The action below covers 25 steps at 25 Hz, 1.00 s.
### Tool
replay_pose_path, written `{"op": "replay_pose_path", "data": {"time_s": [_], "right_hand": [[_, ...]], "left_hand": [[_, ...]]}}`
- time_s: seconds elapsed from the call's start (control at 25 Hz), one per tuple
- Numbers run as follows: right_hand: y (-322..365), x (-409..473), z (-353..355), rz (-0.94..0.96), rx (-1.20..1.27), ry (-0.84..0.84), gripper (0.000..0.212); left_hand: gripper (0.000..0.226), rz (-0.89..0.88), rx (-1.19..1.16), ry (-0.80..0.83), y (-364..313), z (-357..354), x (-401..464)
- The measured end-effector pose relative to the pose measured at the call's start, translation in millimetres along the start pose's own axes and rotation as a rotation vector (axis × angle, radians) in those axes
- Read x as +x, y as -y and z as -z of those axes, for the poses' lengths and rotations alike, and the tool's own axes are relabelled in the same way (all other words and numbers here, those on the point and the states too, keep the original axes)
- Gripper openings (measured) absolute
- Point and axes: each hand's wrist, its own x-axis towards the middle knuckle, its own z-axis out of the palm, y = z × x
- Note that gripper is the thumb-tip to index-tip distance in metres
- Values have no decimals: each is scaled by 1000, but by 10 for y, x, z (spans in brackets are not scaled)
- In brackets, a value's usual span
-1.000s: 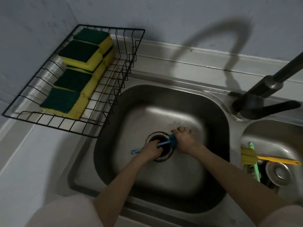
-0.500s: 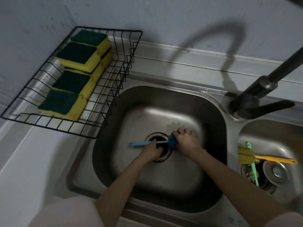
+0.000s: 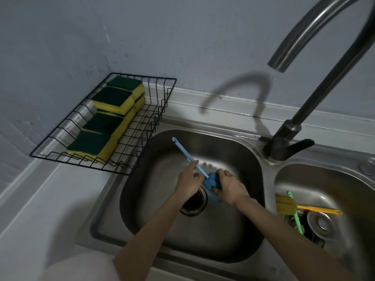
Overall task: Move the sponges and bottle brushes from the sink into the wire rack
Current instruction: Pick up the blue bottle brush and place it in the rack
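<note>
A blue bottle brush (image 3: 185, 153) is held above the left sink basin (image 3: 154, 209), its handle pointing up-left toward the wire rack (image 3: 142, 126). My left hand (image 3: 188, 181) pinches the handle near the foam head. My right hand (image 3: 228, 186) is closed around the blue foam head. Several yellow sponges with green tops (image 3: 105, 122) lie along the rack's left side. A yellow bottle brush (image 3: 288, 205) and a green bottle brush (image 3: 295, 216) lie crossed in the right basin (image 3: 345, 183).
A tall dark faucet (image 3: 304, 102) rises between the basins, its spout arching over the right side. A drain (image 3: 194, 201) sits under my hands. The right basin has a metal strainer plug (image 3: 321, 221). White counter (image 3: 30, 209) lies left of the sink.
Both hands have lifted the blue brush off the drain, and its handle has swung from lying level to pointing up-left toward the rack. The view has tilted up, showing the faucet spout.
</note>
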Motion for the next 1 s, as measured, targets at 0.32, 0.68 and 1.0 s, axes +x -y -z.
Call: {"op": "replay_pose_path", "data": {"time_s": [0.32,0.68,1.0], "right_hand": [[415,-263,569,126,119,-237,45],[1008,-214,1111,280,361,-439,40],[1517,32,1378,335,603,-467,37]], "left_hand": [[44,-319,-135,-249,-481,398,-217],[64,-553,-80,-316,-914,948,-334],[57,-666,213,-290,-949,1497,-312]]}}
